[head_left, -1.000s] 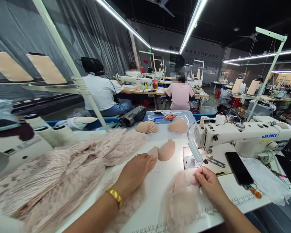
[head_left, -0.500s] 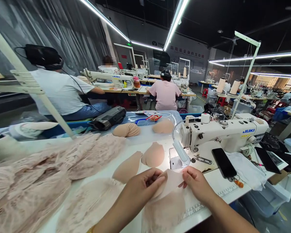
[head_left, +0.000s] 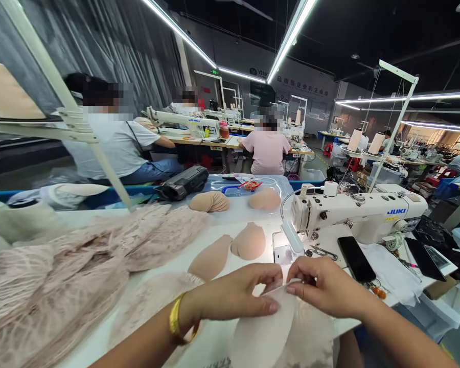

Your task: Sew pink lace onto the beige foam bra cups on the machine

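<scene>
A pale fabric piece (head_left: pixel 266 329) is pinched at its upper edge by the left hand (head_left: pixel 253 291) and the right hand (head_left: pixel 322 286), and is held over the white surface (head_left: pixel 215 340) near the sewing machine (head_left: pixel 368 214); two beige cups (head_left: pixel 249 241) are laid out beyond the left hand

A black phone (head_left: pixel 355 259) lies beside a white cloth (head_left: pixel 391 268), with an orange trinket (head_left: pixel 378 293) near both. Beyond, a person in a pink shirt (head_left: pixel 267 152) and another in a white shirt (head_left: pixel 107 145) sit at a bench (head_left: pixel 230 144). Strip lights (head_left: pixel 290 41) hang overhead; a grey curtain (head_left: pixel 118 43) drapes the left side.
</scene>
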`<state>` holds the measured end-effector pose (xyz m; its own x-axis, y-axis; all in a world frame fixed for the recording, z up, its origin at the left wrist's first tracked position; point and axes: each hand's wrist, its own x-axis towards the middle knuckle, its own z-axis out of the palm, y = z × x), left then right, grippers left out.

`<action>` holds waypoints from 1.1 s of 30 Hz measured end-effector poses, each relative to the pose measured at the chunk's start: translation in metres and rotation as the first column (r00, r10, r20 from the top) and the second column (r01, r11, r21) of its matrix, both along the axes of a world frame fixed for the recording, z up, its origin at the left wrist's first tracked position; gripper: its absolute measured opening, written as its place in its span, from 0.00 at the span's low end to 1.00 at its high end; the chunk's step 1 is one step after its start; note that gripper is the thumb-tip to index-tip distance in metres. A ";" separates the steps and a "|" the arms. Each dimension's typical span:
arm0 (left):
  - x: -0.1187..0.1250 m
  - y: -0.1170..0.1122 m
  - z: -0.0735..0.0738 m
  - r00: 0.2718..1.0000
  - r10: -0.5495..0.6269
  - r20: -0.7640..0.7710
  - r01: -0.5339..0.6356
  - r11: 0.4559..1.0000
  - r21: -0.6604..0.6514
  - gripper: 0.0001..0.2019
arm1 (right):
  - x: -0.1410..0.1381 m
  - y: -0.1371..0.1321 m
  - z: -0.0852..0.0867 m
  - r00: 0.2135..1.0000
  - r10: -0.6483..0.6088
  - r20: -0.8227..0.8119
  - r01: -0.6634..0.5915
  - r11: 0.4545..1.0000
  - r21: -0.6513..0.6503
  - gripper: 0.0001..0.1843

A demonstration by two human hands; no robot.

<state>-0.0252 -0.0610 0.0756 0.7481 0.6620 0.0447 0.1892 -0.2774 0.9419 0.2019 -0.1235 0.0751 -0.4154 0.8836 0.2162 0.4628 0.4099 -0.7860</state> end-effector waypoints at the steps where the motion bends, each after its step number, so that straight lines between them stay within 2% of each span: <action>1: -0.002 0.002 0.000 0.999 0.027 -0.022 -0.027 0.999 0.026 0.14 | 0.001 0.001 0.003 0.998 -0.048 0.030 0.046 0.997 0.066 0.04; 3: -0.011 0.005 -0.001 0.992 0.108 -0.072 -0.096 0.984 0.152 0.16 | -0.001 0.002 0.005 0.988 -0.143 0.051 0.124 0.953 0.278 0.05; 4: -0.016 0.006 0.000 0.979 0.193 -0.060 -0.172 0.952 0.252 0.16 | -0.004 0.003 0.003 0.982 -0.182 0.044 0.150 0.905 0.399 0.06; 6: -0.028 0.008 -0.002 0.947 0.319 -0.031 -0.263 0.830 0.491 0.14 | -0.010 0.006 -0.010 0.974 -0.224 0.035 0.163 0.796 0.583 0.09; 7: -0.034 0.008 -0.005 0.938 0.345 -0.037 -0.253 0.753 0.607 0.12 | -0.012 0.008 -0.021 0.971 -0.235 0.048 0.152 0.758 0.634 0.10; 8: -0.040 0.008 -0.010 0.932 0.357 -0.070 -0.205 0.675 0.709 0.10 | -0.014 0.011 -0.034 0.968 -0.239 0.081 0.127 0.739 0.662 0.12; 10: -0.048 0.004 -0.024 0.902 0.375 -0.212 -0.029 0.544 0.839 0.07 | -0.014 0.019 -0.064 0.950 -0.244 0.195 0.052 0.739 0.671 0.15; 11: -0.050 0.001 -0.033 0.874 0.386 -0.296 0.067 0.507 0.859 0.05 | -0.012 0.025 -0.079 0.933 -0.243 0.265 0.003 0.743 0.669 0.15; 12: -0.050 -0.002 -0.041 0.840 0.389 -0.378 0.157 0.493 0.856 0.03 | -0.009 0.031 -0.093 0.925 -0.229 0.305 -0.031 0.752 0.658 0.15; 13: -0.048 -0.005 -0.049 0.816 0.384 -0.433 0.224 0.481 0.848 0.06 | -0.005 0.037 -0.105 0.918 -0.204 0.339 -0.070 0.759 0.647 0.14; 15: -0.039 -0.007 -0.061 0.823 0.352 -0.446 0.285 0.422 0.860 0.10 | 0.005 0.050 -0.120 0.904 -0.149 0.401 -0.152 0.764 0.627 0.13; 17: -0.024 -0.003 -0.068 0.878 0.290 -0.380 0.284 0.323 0.903 0.12 | 0.015 0.061 -0.125 0.866 -0.110 0.489 -0.246 0.756 0.606 0.13; 18: -0.016 0.002 -0.071 0.901 0.257 -0.351 0.270 0.302 0.914 0.15 | 0.019 0.067 -0.125 0.838 -0.093 0.537 -0.297 0.749 0.592 0.13; 19: -0.008 0.008 -0.074 0.913 0.224 -0.340 0.262 0.314 0.912 0.17 | 0.022 0.072 -0.123 0.811 -0.077 0.580 -0.344 0.740 0.578 0.12; 21: 0.006 0.022 -0.081 0.914 0.188 -0.359 0.261 0.402 0.877 0.13 | 0.028 0.079 -0.119 0.790 -0.057 0.610 -0.392 0.719 0.574 0.11; 22: 0.011 0.029 -0.085 0.909 0.188 -0.373 0.260 0.445 0.857 0.11 | 0.031 0.081 -0.117 0.800 -0.051 0.598 -0.391 0.711 0.584 0.11; 24: 0.015 0.038 -0.094 0.899 0.201 -0.388 0.252 0.487 0.837 0.10 | 0.035 0.082 -0.114 0.838 -0.057 0.542 -0.345 0.714 0.608 0.12; 26: 0.016 0.041 -0.100 0.894 0.226 -0.387 0.242 0.483 0.841 0.11 | 0.037 0.078 -0.112 0.862 -0.070 0.502 -0.294 0.737 0.608 0.14; 28: 0.015 0.039 -0.104 0.895 0.248 -0.370 0.228 0.458 0.859 0.13 | 0.040 0.073 -0.110 0.859 -0.074 0.507 -0.279 0.763 0.583 0.15; 31: 0.016 0.035 -0.104 0.918 0.217 -0.331 0.225 0.402 0.888 0.14 | 0.042 0.067 -0.104 0.849 -0.050 0.526 -0.289 0.789 0.542 0.11; 33: 0.018 0.033 -0.103 0.931 0.191 -0.312 0.222 0.385 0.896 0.14 | 0.043 0.067 -0.101 0.851 -0.029 0.524 -0.294 0.800 0.522 0.11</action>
<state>-0.0077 -0.0283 -0.0273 0.8560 0.3573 0.3736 0.3891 -0.9212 -0.0104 0.2453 -0.0568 -0.0257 -0.7076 0.5896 0.3895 0.6145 0.7855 -0.0727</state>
